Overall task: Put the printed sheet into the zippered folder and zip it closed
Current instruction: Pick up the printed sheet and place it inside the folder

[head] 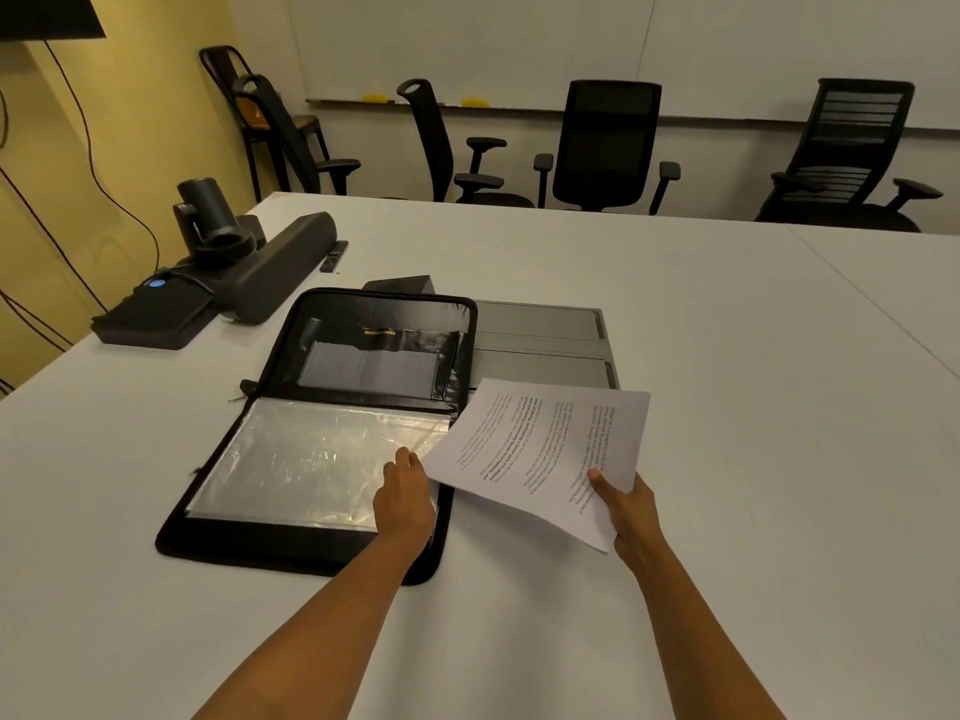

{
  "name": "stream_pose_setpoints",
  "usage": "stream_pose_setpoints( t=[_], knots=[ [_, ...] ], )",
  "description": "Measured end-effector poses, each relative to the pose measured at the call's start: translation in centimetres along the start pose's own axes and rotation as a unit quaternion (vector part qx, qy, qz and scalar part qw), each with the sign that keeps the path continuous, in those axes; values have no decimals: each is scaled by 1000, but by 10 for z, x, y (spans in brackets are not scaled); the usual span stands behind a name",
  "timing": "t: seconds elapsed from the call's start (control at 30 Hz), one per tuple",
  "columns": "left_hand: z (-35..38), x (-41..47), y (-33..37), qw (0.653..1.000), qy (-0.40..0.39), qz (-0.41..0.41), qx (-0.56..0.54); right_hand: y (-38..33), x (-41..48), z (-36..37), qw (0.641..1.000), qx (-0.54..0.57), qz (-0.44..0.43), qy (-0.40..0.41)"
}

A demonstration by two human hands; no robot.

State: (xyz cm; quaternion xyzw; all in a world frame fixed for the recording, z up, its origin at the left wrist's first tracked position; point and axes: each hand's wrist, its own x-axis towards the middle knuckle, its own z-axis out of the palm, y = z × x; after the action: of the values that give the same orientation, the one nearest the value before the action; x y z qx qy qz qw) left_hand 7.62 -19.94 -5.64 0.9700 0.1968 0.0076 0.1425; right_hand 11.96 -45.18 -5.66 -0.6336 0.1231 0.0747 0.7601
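Looking down through the head view, the folder (322,428) is seen lying open and flat on the white table (727,330), its far half showing dark pockets, its near half covered by a clear plastic sleeve (311,459).

The sheet (540,454) is held off the table, just right of the folder, tilted, with its left edge over the sleeve's right edge. It is pinched at its near right corner by the right hand (626,504), thumb on top and fingers hidden beneath. Print runs sideways across it.

The left hand (405,493) is laid at the sleeve's right side, fingers curled toward the opening. Whether the plastic is actually gripped or only pressed cannot be told; the fingertips are partly hidden by the sheet.

Step judged in hand: insertion, not yet begun. The sheet is outside the sleeve, and the zip is fully undone.

Next move, as judged: the sleeve mouth would need to be lifted apart by the left hand, and the sheet's leading edge squared to it and slid leftward, kept flat so the corner is not caught or creased. Closing and zipping come after.

Beyond the folder, a grey metal tray (545,345) is noted, touching or just beside it. Camera gear (223,262) is set at the far left, chairs (605,148) along the wall.
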Motion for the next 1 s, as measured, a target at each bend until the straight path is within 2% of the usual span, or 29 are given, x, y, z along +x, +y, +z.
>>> stream_pose_setpoints(
  t=[0.13, 0.4, 0.7, 1.0],
  knots=[
    [-1, -3, 6, 999, 0, -10, -35, 11, -8, 6, 999, -9, 21, -38],
    [9, -14, -2, 1000, -22, 10, 1, 28, -15, -6, 992, -66, 54, -87],
    [15, -3, 5, 987, -49, 27, 151, 28, -9, -18, 982, -87, 106, -132],
    [20, 31, 6, 980, -73, 48, 181, 32, 7, -28, 973, -109, 121, -165]
  ],
)
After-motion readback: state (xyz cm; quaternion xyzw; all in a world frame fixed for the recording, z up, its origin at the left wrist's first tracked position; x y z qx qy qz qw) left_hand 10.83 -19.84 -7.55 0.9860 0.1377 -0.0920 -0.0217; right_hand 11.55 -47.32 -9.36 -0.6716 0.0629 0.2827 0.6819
